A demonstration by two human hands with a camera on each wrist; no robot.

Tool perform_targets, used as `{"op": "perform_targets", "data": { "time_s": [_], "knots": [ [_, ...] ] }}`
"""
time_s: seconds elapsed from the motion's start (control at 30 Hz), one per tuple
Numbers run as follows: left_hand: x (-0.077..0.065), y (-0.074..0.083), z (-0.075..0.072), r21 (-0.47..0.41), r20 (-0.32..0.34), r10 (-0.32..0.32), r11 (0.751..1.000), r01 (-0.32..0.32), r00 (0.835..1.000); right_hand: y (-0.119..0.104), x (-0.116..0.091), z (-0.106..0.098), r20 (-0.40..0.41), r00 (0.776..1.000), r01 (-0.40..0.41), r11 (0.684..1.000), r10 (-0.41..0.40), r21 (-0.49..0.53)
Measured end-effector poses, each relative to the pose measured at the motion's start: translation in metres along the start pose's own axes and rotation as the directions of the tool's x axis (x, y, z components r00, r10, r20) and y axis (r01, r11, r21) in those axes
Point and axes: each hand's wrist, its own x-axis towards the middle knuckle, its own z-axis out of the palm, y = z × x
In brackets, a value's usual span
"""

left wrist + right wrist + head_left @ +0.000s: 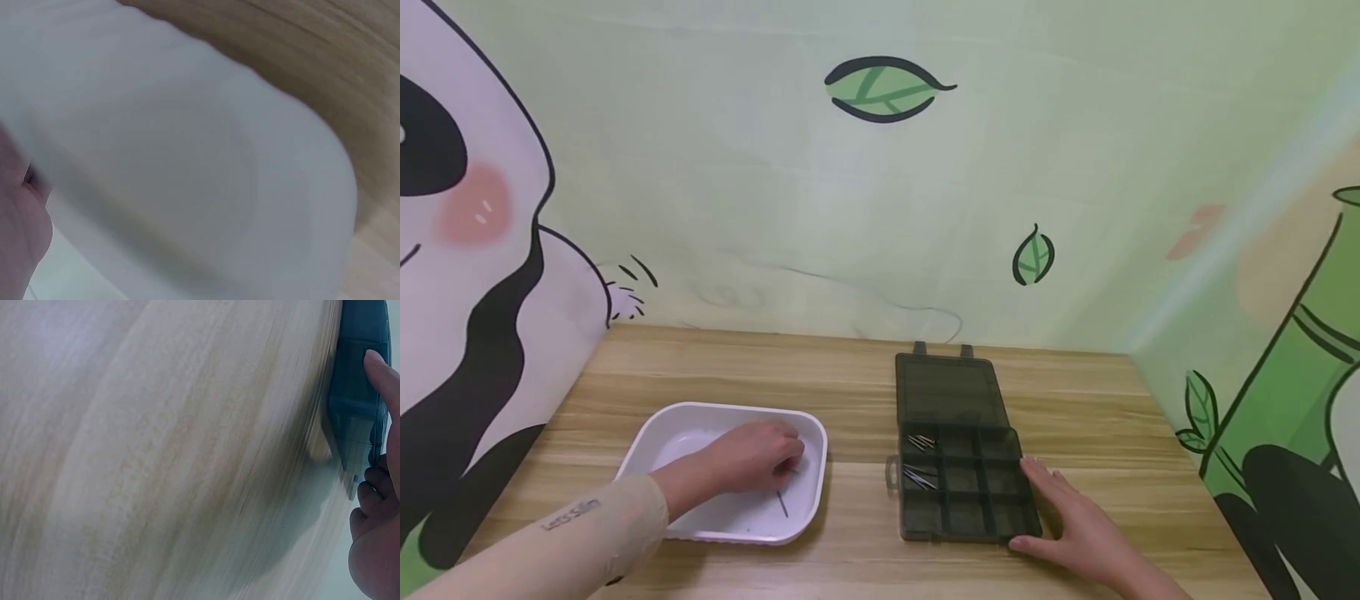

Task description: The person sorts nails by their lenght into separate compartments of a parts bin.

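Observation:
In the head view, my left hand (758,457) reaches down into a white plastic tray (658,425), fingers bent toward its floor. A thin dark metal pin (782,504) lies in the tray just below the fingertips. The hand itself hides whether anything is between its fingers. My right hand (1078,525) rests against the near right corner of a dark translucent compartment box (962,508), thumb on the near edge and fingers along the right side. The box's lid (951,390) is folded back. Two left compartments hold short brassy pins (921,442) and longer silvery pins (919,477).
Both containers stand on a wood-grain table (857,517), with a strip of tabletop between them. Behind the table rises a green wall covering (737,167) with printed leaves and panda figures. The tray's raised wall (175,144) fills much of the left wrist view.

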Motion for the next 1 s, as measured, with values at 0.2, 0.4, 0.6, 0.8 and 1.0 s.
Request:
{"op": "perform_targets", "data": {
  "time_s": [0.2, 0.4, 0.6, 0.8, 1.0],
  "knots": [
    [0.003, 0.004, -0.017, 0.040, -0.030, 0.054, 0.998, -0.053, 0.998, -0.001, -0.001, 0.000, -0.009, 1.000, 0.008, 1.000, -0.008, -0.005],
    [0.014, 0.011, -0.039, 0.054, -0.055, 0.083, 0.995, -0.080, 0.995, 0.000, 0.001, 0.001, 0.003, 1.000, -0.010, 1.000, 0.010, -0.003],
    [0.036, 0.019, -0.052, 0.054, -0.034, 0.109, 0.993, -0.107, 0.993, -0.002, 0.001, 0.000, 0.007, 1.000, -0.017, 1.000, 0.017, 0.000],
    [0.061, 0.028, -0.056, 0.076, -0.018, 0.165, 0.984, -0.163, 0.986, -0.002, 0.001, 0.000, 0.003, 1.000, -0.008, 1.000, 0.008, 0.002],
    [0.086, 0.039, -0.058, 0.078, 0.001, 0.205, 0.976, -0.204, 0.979, -0.001, 0.002, 0.000, 0.008, 1.000, -0.005, 1.000, 0.005, 0.004]
  ]
}}
